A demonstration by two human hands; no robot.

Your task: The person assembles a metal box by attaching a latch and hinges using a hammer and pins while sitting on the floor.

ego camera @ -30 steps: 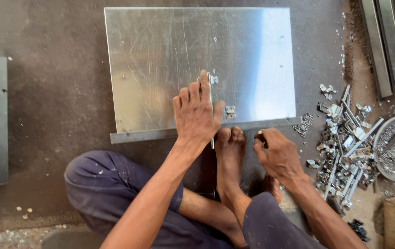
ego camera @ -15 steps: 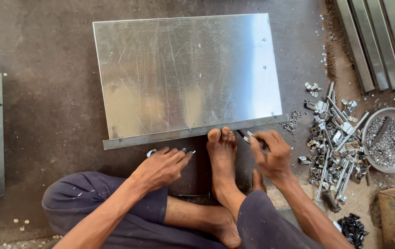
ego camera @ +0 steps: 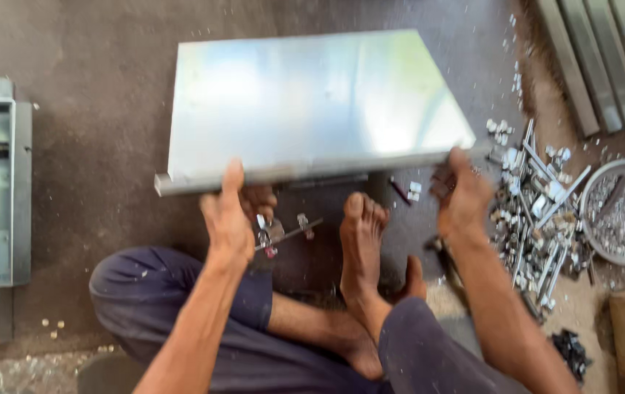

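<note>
Both the left hand (ego camera: 231,219) and the right hand (ego camera: 460,195) grip the folded near edge of the sheet-metal panel (ego camera: 312,102), fingers curled round it just beyond the bare foot (ego camera: 362,233); it looks stiff, slick, light, sharp-edged.

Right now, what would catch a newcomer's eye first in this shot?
The big shiny metal sheet fills the upper middle, gripped along its near folded edge by both hands: the left hand near its left corner, the right hand near its right. A bare foot rests on the dark floor between them, and a pile of small metal parts lies to the right beside a round bowl.
</note>
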